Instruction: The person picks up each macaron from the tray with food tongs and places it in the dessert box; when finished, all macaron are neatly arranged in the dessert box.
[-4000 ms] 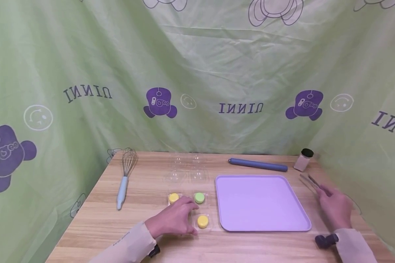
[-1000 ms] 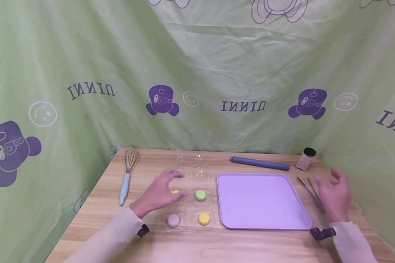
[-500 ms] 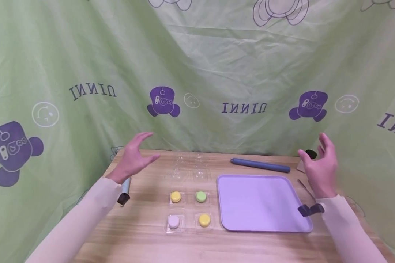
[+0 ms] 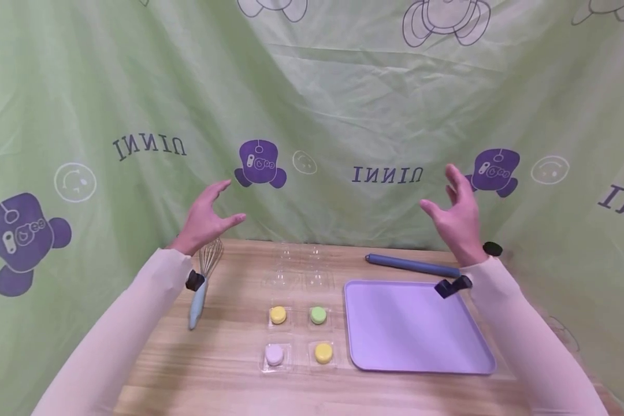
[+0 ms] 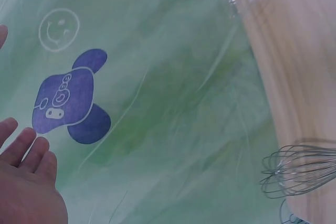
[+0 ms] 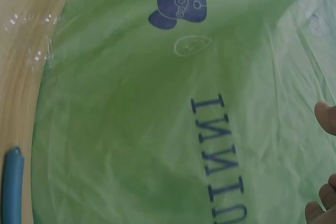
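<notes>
Both hands are raised over the table's far part and hold nothing. My left hand, thumb and fingers spread apart, is above the whisk in the head view. My right hand is lifted above the blue rolling pin and the purple tray, fingers parted from the thumb. Between the arms lie a yellow macaron, a green macaron, a lilac macaron and a second yellow macaron, each in a square clear plastic holder. The tweezers seen earlier are hidden behind the right arm.
Clear plastic domed lids lie behind the macarons. A jar's black lid shows past the right wrist. A green printed curtain hangs behind and beside the wooden table.
The right hand let go of the metal tweezers, leaving them on the table. The left hand left the macarons. Both hands rose up and away, the right one shifting left lately.
</notes>
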Demonstrator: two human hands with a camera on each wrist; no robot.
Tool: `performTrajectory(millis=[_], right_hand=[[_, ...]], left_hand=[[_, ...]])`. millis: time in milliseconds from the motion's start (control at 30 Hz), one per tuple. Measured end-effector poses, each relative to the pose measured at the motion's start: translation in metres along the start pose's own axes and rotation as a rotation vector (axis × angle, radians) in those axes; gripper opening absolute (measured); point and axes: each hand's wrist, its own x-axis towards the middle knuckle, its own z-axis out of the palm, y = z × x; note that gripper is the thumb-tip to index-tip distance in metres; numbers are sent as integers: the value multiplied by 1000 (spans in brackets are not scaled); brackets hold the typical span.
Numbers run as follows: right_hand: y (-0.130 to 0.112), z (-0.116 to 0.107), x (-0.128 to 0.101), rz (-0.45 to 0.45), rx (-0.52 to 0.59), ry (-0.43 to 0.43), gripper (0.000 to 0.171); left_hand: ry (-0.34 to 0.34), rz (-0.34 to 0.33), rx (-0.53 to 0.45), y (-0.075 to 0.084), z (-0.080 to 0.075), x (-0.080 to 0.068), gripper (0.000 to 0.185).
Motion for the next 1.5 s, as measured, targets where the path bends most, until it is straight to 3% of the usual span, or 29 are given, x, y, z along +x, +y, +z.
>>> performTrajectory(millis=[267, 400, 700, 967, 1133, 1267, 1500], right_hand=[[-14, 65, 27, -16, 23, -201, 90], [-18, 106, 37, 5, -30, -305, 91], [-5, 195, 37, 36, -117, -520, 92], [25, 251, 21, 53, -173, -782, 89], [41, 271, 10, 3, -331, -944, 87], [50, 280, 3, 2, -427, -1010, 88], [59, 289, -5, 76, -425, -1055, 92]], left_hand=[[-54, -15, 29, 0, 4, 35, 100], [-100, -19, 67, -3, 9, 50, 103], [-251, -71, 84, -21, 41, 65, 102], [-321, -97, 62, -40, 75, 59, 92], [-401, -134, 59, -50, 97, 47, 91], [-442, -167, 25, -55, 116, 38, 92], [-479, -238, -17, -58, 133, 29, 88]])
